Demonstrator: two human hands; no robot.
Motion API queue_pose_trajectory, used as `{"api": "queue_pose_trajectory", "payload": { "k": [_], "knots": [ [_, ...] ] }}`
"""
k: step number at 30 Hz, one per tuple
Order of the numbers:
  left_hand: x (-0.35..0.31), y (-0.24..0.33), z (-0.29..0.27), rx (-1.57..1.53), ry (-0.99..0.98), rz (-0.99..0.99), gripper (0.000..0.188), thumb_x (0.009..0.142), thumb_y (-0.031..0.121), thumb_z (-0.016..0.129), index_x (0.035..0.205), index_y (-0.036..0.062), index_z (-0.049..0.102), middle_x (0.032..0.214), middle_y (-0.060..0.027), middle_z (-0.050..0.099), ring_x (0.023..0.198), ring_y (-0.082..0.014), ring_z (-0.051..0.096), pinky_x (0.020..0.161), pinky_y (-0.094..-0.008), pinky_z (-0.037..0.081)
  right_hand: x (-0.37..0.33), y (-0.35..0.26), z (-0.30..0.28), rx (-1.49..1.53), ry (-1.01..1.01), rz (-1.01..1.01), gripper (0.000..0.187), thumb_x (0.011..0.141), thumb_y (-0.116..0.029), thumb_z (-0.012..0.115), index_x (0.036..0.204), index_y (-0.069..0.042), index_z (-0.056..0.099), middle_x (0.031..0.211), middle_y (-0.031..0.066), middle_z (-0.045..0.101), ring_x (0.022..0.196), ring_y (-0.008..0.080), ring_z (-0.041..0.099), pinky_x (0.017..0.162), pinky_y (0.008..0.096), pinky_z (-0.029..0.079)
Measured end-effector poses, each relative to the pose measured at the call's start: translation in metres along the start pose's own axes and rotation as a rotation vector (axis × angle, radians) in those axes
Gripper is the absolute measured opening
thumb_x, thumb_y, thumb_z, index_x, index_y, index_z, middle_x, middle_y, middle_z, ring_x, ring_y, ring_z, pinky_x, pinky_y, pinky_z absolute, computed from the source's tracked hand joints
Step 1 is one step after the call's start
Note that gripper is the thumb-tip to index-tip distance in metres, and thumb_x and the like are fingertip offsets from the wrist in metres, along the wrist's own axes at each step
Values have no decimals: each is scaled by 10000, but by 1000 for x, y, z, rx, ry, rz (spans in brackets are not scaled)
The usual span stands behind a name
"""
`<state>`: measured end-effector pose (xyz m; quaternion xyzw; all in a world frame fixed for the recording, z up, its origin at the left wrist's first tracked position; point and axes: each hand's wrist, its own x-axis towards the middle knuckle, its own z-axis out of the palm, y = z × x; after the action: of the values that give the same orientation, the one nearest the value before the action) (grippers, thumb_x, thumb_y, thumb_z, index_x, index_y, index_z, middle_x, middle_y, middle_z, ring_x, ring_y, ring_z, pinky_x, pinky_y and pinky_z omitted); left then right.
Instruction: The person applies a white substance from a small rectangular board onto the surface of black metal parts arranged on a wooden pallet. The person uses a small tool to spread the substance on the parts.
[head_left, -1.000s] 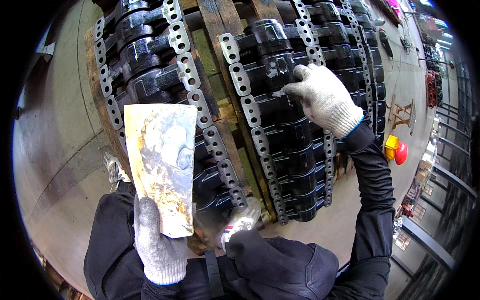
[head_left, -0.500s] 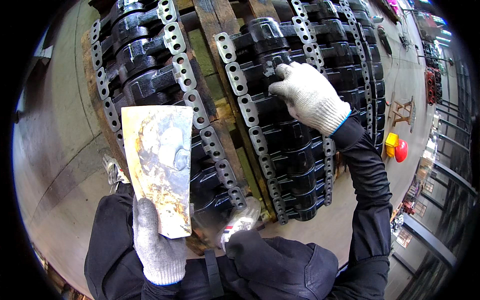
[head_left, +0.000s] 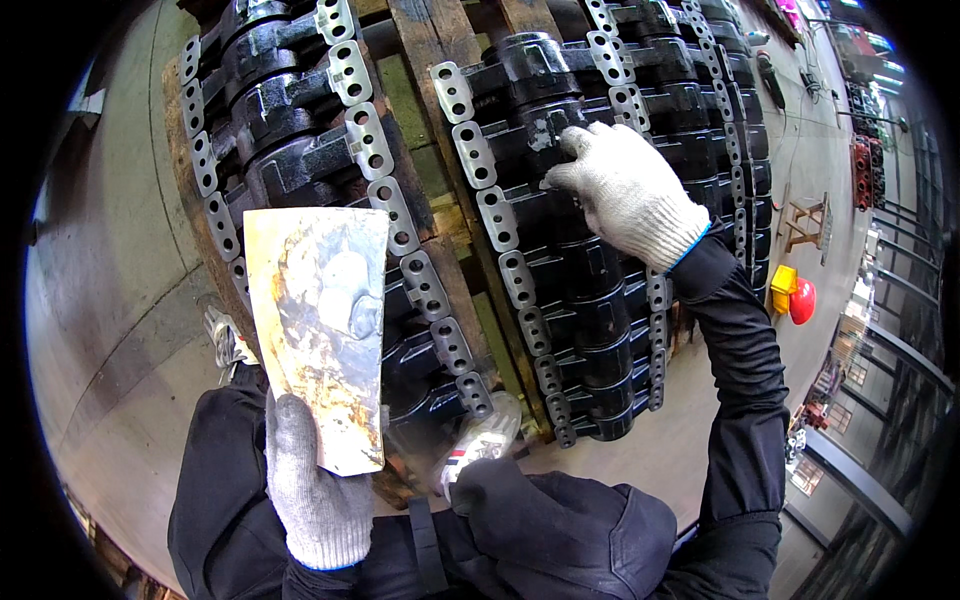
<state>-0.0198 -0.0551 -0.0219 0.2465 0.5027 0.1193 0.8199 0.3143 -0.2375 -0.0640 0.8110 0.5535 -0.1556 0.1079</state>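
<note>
My left hand (head_left: 318, 495), in a grey-white knit glove, grips the lower end of a flat tapered board (head_left: 300, 330). Yellowish and whitish stains cover the board, and a smooth grey lump of paste (head_left: 348, 295) sits on its upper right part. My right hand (head_left: 630, 190), gloved too, is over a row of glossy black linked metal castings (head_left: 540, 75), its fingers bent and drawn together. A pale grey smear (head_left: 541, 134) marks the casting just left of its fingertips. What the fingers hold, if anything, is hidden.
Another black casting row (head_left: 280, 115) with drilled silver plates (head_left: 350, 72) lies at the left. Wooden beams (head_left: 430, 35) run under and between the rows. My shoe (head_left: 485, 435) is close to the row ends. Farther right are a red and yellow object (head_left: 793, 293) and a small wooden stool (head_left: 806, 226).
My right hand has shifted slightly right and down, away from the grey smear. The board in my left hand has barely moved.
</note>
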Motion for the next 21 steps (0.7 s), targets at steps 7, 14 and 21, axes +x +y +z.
{"api": "queue_pose_trajectory", "payload": {
  "k": [7, 14, 21],
  "knots": [
    [0, 0, 1, 0, 17, -2, 557, 1107, 357, 584, 1570, 69, 469, 1469, -113, 630, 1261, -238, 674, 1021, -414, 581, -7, 2, -8, -16, -3, 13, 287, 843, -26, 759, 1113, -99, 824, 1220, 129, 678, 1083, 318, 664, 978, 428, 558],
    [-1, 0, 0, -18, -7, 14, 543, 1111, 343, 579, 1565, 64, 470, 1469, -115, 628, 1259, -239, 676, 1015, -407, 587, -13, 9, -9, 17, 46, 0, 382, 777, 18, 730, 1127, -116, 802, 1121, 132, 648, 1066, 337, 642, 953, 448, 541],
    [-5, 1, 1, -42, 40, 4, 550, 1111, 340, 585, 1561, 49, 463, 1454, -121, 633, 1243, -244, 683, 999, -399, 596, -16, 9, -12, 68, 94, -8, 260, 857, -9, 723, 1091, -70, 819, 1149, 144, 681, 1058, 332, 676, 952, 425, 575]
  ]
}}
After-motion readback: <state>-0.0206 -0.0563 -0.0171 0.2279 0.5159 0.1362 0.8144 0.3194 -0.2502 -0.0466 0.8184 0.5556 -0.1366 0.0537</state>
